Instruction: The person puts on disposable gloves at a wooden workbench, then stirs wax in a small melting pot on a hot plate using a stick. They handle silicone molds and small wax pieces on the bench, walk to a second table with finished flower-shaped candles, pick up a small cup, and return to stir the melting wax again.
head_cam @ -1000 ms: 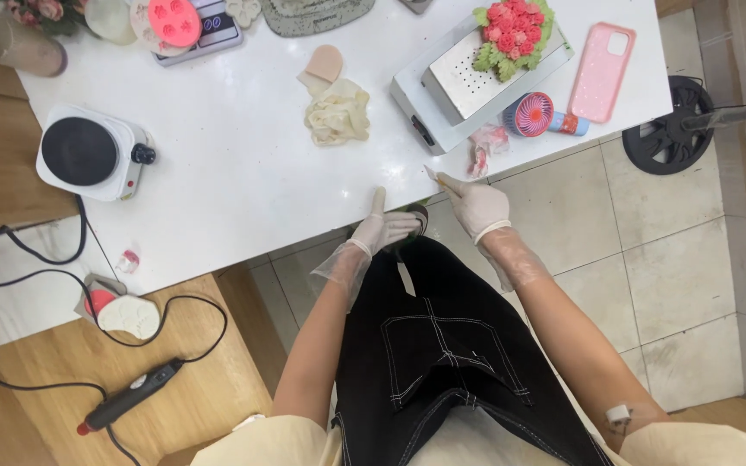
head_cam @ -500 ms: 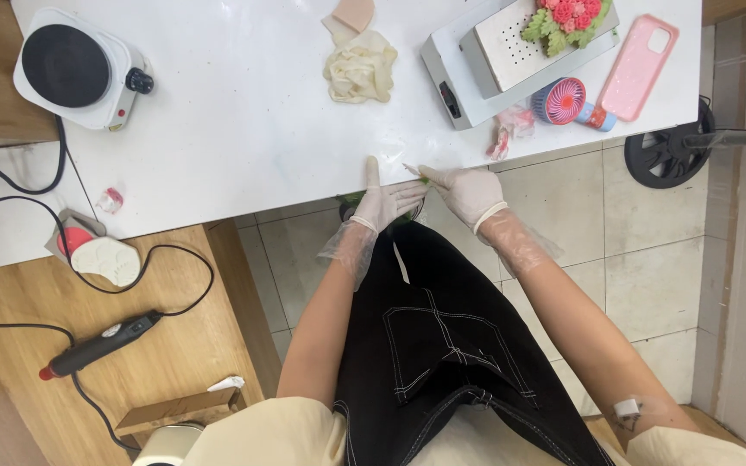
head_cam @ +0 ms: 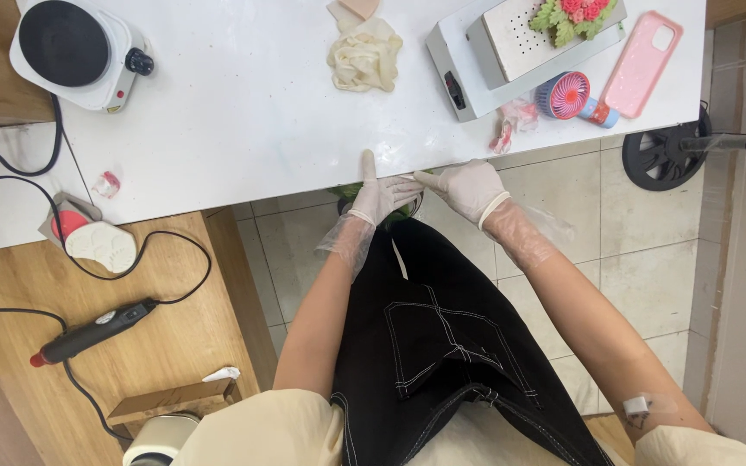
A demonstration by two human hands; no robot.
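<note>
Since the earlier frame your view has dropped toward your lap, so the hot plate [head_cam: 79, 47] and the white box [head_cam: 524, 53] with the flower piece now sit at the top edge of the picture, and both hands have stayed at the near edge of the worktop [head_cam: 243, 129].

Your left hand [head_cam: 379, 192] is gloved and lies at that edge with its fingers [head_cam: 368, 168] pressed together and pointing away from you; its fingertips rest on the white surface. Your right hand [head_cam: 470, 185], also gloved, sits just beside it on the same edge and pinches a thin strip [head_cam: 403, 179] between thumb and forefinger. The strip's long axis runs along the worktop edge, from the right hand toward the left hand, and its free end touches or nearly touches the left hand; which of the two cannot be told. The right hand is the one holding it.

Beyond the worktop edge, straight ahead of the left hand, lies a crumpled cream glove [head_cam: 364, 56]. A small pink fan [head_cam: 563, 95] and a pink phone case [head_cam: 642, 62] lie ahead of the right hand.
</note>
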